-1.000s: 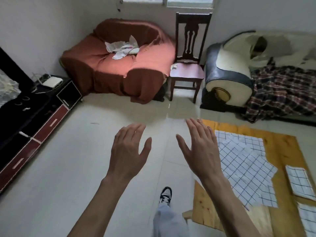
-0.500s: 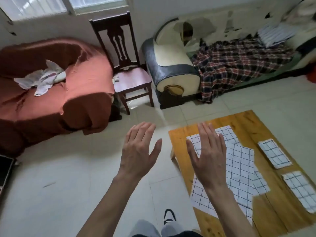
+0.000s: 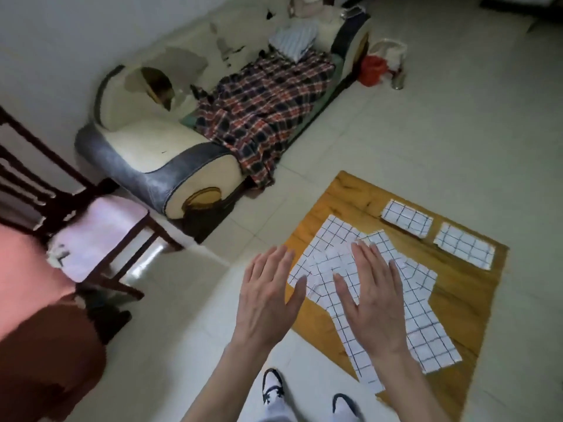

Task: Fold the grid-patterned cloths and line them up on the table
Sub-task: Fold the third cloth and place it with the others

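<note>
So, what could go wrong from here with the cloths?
1. The unfolded cloths overlap in a heap, so lifting one may drag another.
2. The heap's near end reaches the table edge and could slide off.
3. The two folded cloths lie close by; a wide pull may disturb them.

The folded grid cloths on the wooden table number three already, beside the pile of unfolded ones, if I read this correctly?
Not quite: the head view shows two folded grid cloths, not three, on the wooden table beside the pile of unfolded ones.
</note>
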The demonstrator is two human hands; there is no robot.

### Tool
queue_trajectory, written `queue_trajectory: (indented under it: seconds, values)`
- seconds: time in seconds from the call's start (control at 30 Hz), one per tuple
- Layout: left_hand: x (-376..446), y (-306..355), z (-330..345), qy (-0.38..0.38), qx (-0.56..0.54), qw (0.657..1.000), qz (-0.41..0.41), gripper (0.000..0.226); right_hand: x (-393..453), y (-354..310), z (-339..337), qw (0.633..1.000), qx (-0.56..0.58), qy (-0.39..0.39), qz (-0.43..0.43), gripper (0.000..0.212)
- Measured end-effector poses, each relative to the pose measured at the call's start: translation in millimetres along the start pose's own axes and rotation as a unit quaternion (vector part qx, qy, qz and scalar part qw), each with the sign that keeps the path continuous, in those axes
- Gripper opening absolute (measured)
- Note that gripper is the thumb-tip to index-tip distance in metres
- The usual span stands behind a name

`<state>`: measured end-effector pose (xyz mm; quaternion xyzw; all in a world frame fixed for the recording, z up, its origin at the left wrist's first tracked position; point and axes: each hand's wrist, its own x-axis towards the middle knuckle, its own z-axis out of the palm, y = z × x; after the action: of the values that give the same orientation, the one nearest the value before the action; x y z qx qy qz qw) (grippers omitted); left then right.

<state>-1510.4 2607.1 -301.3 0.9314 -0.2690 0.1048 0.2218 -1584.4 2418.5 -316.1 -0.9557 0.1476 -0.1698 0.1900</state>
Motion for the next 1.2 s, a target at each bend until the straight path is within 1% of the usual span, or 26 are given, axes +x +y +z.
queue_trajectory:
  seconds: [0.07,0.2,0.33,0.4,0.63,0.77,0.87,0.93,1.0,1.13,1.2]
  values:
    - [18,-10,17,-0.023,-0.013,0.999,0.03,0.051,4,2,11,0.999,-0.005,0.006,0.039,0.065]
    - [35,-23,61,-0.071,-0.034,0.996,0.051,0.048,7,24,27,0.993,-0.024,0.009,0.113,0.066]
    - [42,-31,116,-0.107,-0.063,0.99,0.062,0.047,-2,61,49,0.985,-0.048,0.003,0.167,0.069]
    - [40,-30,148,-0.128,-0.068,0.987,0.066,0.047,-9,85,65,0.982,-0.06,-0.009,0.18,0.07]
    - [7,-19,271,-0.176,-0.105,0.974,0.093,0.047,-39,173,141,0.975,-0.089,-0.079,0.187,0.07]
    - [-22,-17,339,-0.205,-0.087,0.97,0.101,0.042,-61,220,192,0.974,-0.087,-0.11,0.178,0.069]
    - [-45,-19,383,-0.225,-0.064,0.964,0.127,0.041,-76,252,228,0.973,-0.065,-0.131,0.18,0.068]
    - [-59,-22,406,-0.238,-0.046,0.957,0.16,0.043,-82,269,246,0.969,-0.058,-0.151,0.185,0.069]
    - [-68,-27,424,-0.247,-0.023,0.951,0.184,0.05,-86,286,262,0.967,-0.075,-0.172,0.169,0.067]
    - [-78,-36,444,-0.256,0.023,0.945,0.203,0.066,-87,313,276,0.965,-0.11,-0.199,0.128,0.068]
    - [-80,-39,447,-0.261,0.047,0.94,0.217,0.07,-89,321,278,0.963,-0.118,-0.213,0.12,0.071]
